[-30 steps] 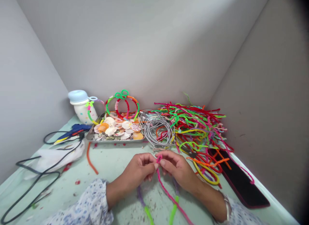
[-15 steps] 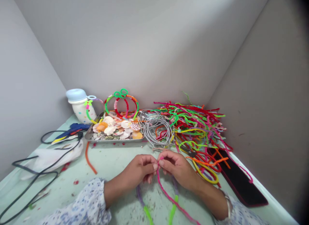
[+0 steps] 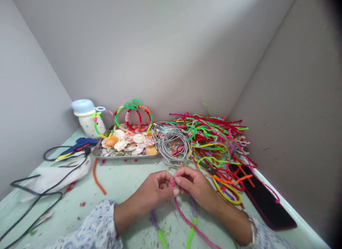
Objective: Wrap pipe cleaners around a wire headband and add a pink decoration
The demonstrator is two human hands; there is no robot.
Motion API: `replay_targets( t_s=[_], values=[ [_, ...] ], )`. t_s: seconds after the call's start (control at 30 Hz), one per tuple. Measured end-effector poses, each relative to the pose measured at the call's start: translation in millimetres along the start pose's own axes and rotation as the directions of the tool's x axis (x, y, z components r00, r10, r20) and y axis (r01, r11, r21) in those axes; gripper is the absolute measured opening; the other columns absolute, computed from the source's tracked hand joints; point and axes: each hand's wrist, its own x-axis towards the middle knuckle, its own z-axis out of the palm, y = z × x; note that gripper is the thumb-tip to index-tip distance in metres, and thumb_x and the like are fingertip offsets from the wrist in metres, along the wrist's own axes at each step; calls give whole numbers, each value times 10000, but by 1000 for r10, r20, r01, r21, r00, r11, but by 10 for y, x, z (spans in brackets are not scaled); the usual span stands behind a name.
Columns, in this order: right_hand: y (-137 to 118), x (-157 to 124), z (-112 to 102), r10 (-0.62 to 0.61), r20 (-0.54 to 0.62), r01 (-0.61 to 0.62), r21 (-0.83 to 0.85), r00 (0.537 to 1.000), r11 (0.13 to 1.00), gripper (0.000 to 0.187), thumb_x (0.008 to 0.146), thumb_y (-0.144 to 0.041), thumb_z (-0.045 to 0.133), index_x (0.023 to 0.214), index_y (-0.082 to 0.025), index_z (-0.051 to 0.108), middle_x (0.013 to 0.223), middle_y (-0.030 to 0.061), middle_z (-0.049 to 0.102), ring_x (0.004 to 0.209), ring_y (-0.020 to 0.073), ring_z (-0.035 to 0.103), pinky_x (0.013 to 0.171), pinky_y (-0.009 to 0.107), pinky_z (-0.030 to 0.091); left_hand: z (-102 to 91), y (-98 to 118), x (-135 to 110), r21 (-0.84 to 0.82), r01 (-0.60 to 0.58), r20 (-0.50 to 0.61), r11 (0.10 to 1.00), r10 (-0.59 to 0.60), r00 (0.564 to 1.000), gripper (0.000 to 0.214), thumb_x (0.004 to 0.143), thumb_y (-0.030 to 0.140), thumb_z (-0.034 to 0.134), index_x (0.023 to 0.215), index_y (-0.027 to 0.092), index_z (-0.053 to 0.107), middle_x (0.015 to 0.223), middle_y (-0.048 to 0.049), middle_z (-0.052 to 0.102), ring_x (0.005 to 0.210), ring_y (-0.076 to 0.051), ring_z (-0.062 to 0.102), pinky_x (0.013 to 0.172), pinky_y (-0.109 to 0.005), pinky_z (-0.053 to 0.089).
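My left hand [image 3: 153, 189] and my right hand [image 3: 195, 186] meet at the fingertips over the pale green table [image 3: 120, 177]. Both pinch the top of a pink pipe cleaner [image 3: 184, 215] that runs down toward me. A hoop wrapped in purple and green pipe cleaner [image 3: 160, 234] lies under my hands. Beyond my right hand sits a big heap of coloured pipe cleaners [image 3: 213, 142] and a bundle of grey wire hoops [image 3: 173, 143].
A metal tray of seashells [image 3: 128, 143] stands at the back with finished wrapped hoops [image 3: 135, 115] leaning behind it, next to a white jar [image 3: 87, 118]. A blue glue gun [image 3: 77, 145] and black cables [image 3: 40, 195] lie left. A dark phone [image 3: 269, 206] lies right.
My fingertips have shifted slightly on the pink pipe cleaner's top end, working it between both hands. The view has drifted a little; nothing else has moved.
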Motion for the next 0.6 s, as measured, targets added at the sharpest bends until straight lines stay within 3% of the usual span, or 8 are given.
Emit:
replay_targets(
  t_s=[0.2, 0.33, 0.5, 0.6],
  values=[
    [3, -42, 31, -2, -8, 2, 37, 1000, 999, 217, 848, -373, 628, 908, -167, 594, 651, -37, 542, 541, 80, 482, 517, 208, 364, 28, -68, 9, 203, -47, -180, 978, 84, 980, 182, 797, 307, 651, 803, 135, 592, 595, 36, 517, 529, -88, 405, 502, -213, 300],
    [-22, -68, 8, -34, -7, 34, 111, 999, 993, 332, 839, -357, 631, 1129, -205, 579, 850, -4, 579, 610, 83, 543, 563, 220, 414, 56, 11, -22, 192, -62, -155, 979, 92, 984, 200, 809, 327, 629, 803, 127, 613, 624, 12, 559, 537, -94, 416, 511, -222, 314],
    [-21, -61, -40, -33, 34, 30, 79, 999, 996, 223, 865, -334, 596, 1017, -175, 634, 649, -30, 553, 560, 82, 507, 533, 209, 382, 74, 81, -31, 187, -53, -146, 981, 81, 986, 212, 797, 332, 639, 771, 121, 642, 590, 18, 549, 519, -89, 407, 503, -220, 313],
    [2, -51, -71, -26, 59, 17, 143, 998, 990, 247, 848, -321, 612, 1050, -179, 627, 665, -27, 570, 552, 84, 521, 515, 205, 389, 65, 106, -29, 148, -50, -113, 988, 67, 991, 241, 799, 363, 642, 749, 127, 642, 586, 20, 546, 497, -82, 392, 484, -215, 302]
  ],
)
